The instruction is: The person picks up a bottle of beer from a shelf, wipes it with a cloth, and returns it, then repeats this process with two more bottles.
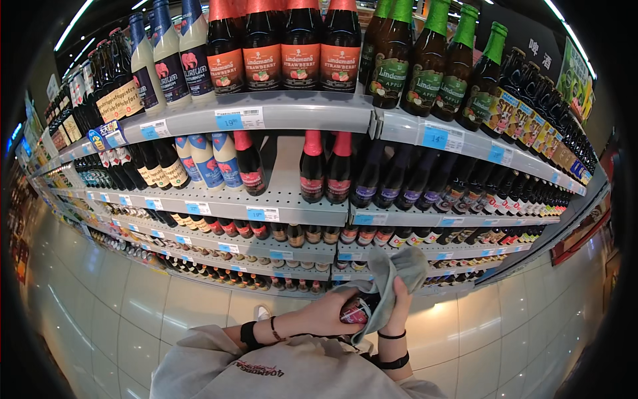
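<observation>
Close to my body, my left hand (326,313) grips a dark glass bottle (355,313) with a pink-red label. The bottle is tilted, and its upper part is hidden under a grey-green cloth (381,294). My right hand (398,309) clasps that cloth around the bottle. Beyond my hands, on the second shelf (279,199), a pink-foiled bottle (251,167) stands apart from two similar bottles (324,174).
The top shelf (299,112) carries Lindemans strawberry bottles (300,55) and green-foiled apple bottles (428,75). Delirium bottles (184,60) stand to their left. Lower shelves (299,249) hold more bottles behind price tags. Glossy floor tiles (199,299) lie below.
</observation>
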Demonstrator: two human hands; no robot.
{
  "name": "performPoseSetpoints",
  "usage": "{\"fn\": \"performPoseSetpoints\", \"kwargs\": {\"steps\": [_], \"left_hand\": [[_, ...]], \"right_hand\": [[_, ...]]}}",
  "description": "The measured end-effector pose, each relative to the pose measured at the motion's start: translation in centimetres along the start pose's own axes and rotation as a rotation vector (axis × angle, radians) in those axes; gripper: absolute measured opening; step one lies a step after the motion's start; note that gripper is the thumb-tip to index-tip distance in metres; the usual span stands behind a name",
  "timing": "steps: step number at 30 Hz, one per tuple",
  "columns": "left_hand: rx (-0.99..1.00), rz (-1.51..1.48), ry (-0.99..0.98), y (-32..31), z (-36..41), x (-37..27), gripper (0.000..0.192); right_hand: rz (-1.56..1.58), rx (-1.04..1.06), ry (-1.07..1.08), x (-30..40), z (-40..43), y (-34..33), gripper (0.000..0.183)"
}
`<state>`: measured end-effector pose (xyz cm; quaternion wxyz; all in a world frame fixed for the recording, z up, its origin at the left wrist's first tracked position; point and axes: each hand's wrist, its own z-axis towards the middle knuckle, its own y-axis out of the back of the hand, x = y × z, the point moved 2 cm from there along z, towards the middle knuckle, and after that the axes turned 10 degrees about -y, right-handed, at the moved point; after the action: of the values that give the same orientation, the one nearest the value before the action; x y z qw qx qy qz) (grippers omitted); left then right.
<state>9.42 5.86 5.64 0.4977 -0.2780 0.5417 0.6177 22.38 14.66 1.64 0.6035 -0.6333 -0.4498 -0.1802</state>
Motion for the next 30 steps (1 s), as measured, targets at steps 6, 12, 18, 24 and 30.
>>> {"fn": "performPoseSetpoints", "kwargs": {"steps": [6, 12, 18, 24, 30], "left_hand": [[0.028, -0.268, 0.058, -0.5, -0.5, 0.3, 0.065], [-0.274, -0.794, -0.008, -0.8, -0.6, 2.3, 0.038], [-0.516, -0.444, -0.182, -0.3, -0.1, 2.1, 0.042], [-0.569, -0.439, -0.242, -0.8, -0.9, 0.7, 0.034], [-0.631, -0.066, -0.364, -0.7, -1.1, 1.0, 0.037]], "right_hand": [[0.251, 0.024, -0.157, 3.3, 0.1, -0.4, 0.039], [0.235, -0.012, -0.085, 1.5, 0.7, 0.8, 0.035], [0.132, 0.066, -0.083, -1.7, 0.1, 1.3, 0.055], [0.074, 0.161, -0.036, -2.4, -1.0, 0.3, 0.057], [-0.053, 0.237, 0.084, -1.8, -2.6, -2.6, 0.06]]}}
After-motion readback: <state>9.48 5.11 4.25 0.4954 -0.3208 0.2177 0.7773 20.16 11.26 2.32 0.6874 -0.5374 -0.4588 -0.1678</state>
